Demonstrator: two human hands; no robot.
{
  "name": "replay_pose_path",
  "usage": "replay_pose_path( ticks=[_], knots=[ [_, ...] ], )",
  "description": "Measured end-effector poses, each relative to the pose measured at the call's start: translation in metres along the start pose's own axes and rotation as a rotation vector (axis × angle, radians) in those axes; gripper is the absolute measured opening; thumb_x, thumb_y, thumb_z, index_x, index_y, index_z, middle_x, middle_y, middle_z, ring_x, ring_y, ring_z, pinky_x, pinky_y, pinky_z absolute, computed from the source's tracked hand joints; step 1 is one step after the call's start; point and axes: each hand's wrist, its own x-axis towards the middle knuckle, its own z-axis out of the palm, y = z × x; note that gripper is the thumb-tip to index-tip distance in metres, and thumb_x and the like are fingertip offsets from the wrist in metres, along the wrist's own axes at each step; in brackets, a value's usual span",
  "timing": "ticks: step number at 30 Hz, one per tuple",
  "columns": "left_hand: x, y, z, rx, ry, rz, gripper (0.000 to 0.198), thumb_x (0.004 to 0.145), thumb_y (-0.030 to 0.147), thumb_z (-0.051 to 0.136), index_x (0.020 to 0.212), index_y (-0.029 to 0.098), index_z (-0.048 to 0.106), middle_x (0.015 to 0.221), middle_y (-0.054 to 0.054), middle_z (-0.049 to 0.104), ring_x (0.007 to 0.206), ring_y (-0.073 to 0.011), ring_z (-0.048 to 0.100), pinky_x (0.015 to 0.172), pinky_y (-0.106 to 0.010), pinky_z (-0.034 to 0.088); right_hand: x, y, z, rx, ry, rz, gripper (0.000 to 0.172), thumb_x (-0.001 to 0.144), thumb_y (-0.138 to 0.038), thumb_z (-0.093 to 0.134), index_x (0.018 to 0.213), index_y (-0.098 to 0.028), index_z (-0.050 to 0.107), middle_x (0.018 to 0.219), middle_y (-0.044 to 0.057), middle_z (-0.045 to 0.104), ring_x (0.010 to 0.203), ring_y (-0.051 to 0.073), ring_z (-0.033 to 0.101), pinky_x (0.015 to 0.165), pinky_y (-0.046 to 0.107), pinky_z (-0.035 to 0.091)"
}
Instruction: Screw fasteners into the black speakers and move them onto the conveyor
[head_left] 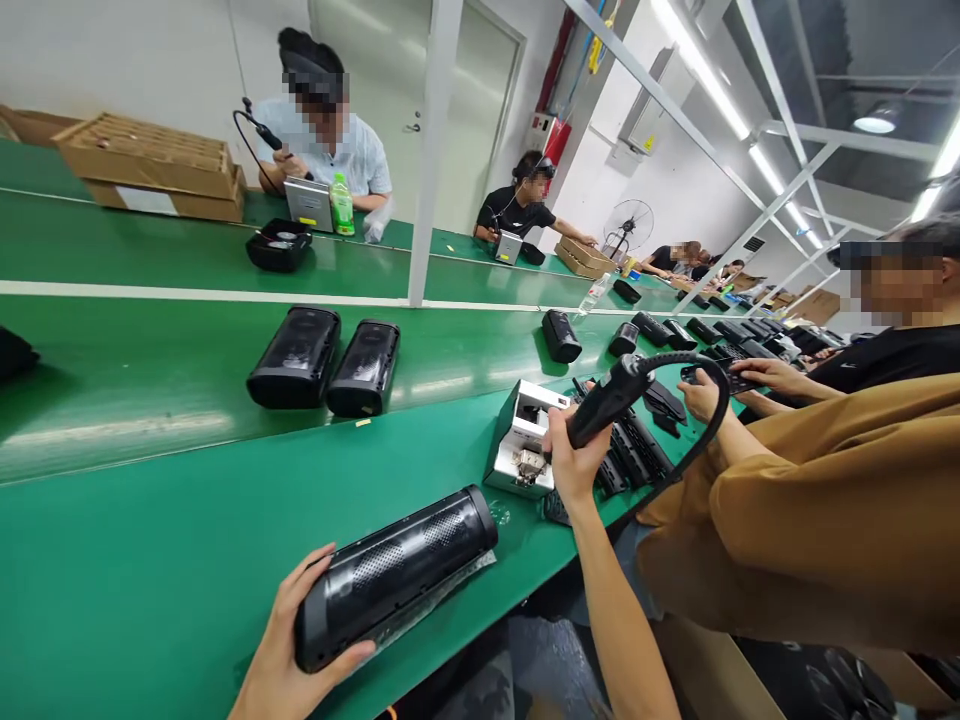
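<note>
On the green bench lies a long black speaker housing (405, 560) with a perforated grille and what looks like clear film along its lower edge. My left hand (289, 640) grips its near end, thumb on one side and fingers on the other. Raised to the right, my right hand (577, 455) is wrapped around a black electric screwdriver (611, 400) with a thick cable looping off its rear end. The screwdriver's tip is hidden, close to a white and grey screw feeder box (517, 440).
Two black speaker housings (296, 355) stand on the green belt beyond the bench. Black plastic parts (637, 440) lie right of the feeder. A co-worker's brown sleeve (840, 500) is close on my right. A white post (435, 150) rises behind the belt; cardboard trays (150, 155) sit far left.
</note>
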Motion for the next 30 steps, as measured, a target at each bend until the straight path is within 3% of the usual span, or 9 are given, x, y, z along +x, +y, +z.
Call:
replay_pose_path(
  ticks=[6, 11, 18, 24, 30],
  knots=[
    [-0.002, 0.014, 0.003, -0.028, 0.020, -0.001, 0.080, 0.091, 0.065, 0.086, 0.159, 0.040, 0.049, 0.169, -0.010, 0.053, 0.156, -0.0466, 0.053, 0.124, -0.072, 0.052, -0.036, -0.052, -0.023, 0.168, -0.075, 0.065, 0.047, 0.102, -0.031, 0.077, 0.140, -0.032, 0.049, 0.068, -0.015, 0.052, 0.039, 0.009, 0.047, 0.042, 0.023, 0.044],
    [-0.003, 0.026, 0.004, -0.043, 0.034, -0.035, 0.077, 0.094, 0.068, 0.082, 0.157, 0.038, 0.049, 0.170, -0.010, 0.052, 0.159, -0.0452, 0.049, 0.129, -0.074, 0.044, -0.058, -0.091, -0.021, 0.329, -0.101, -0.001, 0.045, 0.106, -0.022, 0.073, 0.142, -0.036, 0.051, 0.072, -0.012, 0.057, 0.041, 0.009, 0.050, 0.042, 0.023, 0.049],
    [-0.001, 0.028, 0.004, -0.049, 0.029, -0.039, 0.075, 0.095, 0.066, 0.082, 0.157, 0.040, 0.050, 0.168, -0.010, 0.052, 0.158, -0.0451, 0.051, 0.128, -0.073, 0.047, -0.062, -0.081, -0.012, 0.282, -0.123, -0.020, 0.044, 0.107, -0.026, 0.073, 0.142, -0.036, 0.050, 0.072, -0.011, 0.057, 0.041, 0.010, 0.050, 0.043, 0.026, 0.050],
    [-0.003, 0.028, 0.004, -0.043, 0.022, -0.035, 0.074, 0.096, 0.065, 0.082, 0.157, 0.041, 0.049, 0.169, -0.009, 0.052, 0.158, -0.0454, 0.051, 0.125, -0.071, 0.050, -0.061, -0.078, -0.006, 0.265, -0.111, -0.011, 0.059, 0.106, -0.030, 0.074, 0.154, -0.037, 0.040, 0.071, -0.012, 0.056, 0.041, 0.011, 0.049, 0.041, 0.026, 0.048],
    [-0.002, 0.015, -0.001, 0.027, -0.031, 0.044, 0.074, 0.096, 0.059, 0.082, 0.158, 0.042, 0.045, 0.168, -0.011, 0.050, 0.152, -0.0460, 0.056, 0.119, -0.073, 0.055, -0.088, -0.040, -0.002, 0.129, -0.216, 0.040, 0.048, 0.109, -0.034, 0.071, 0.144, -0.032, 0.040, 0.072, -0.012, 0.055, 0.045, 0.012, 0.050, 0.047, 0.028, 0.049]
  ],
)
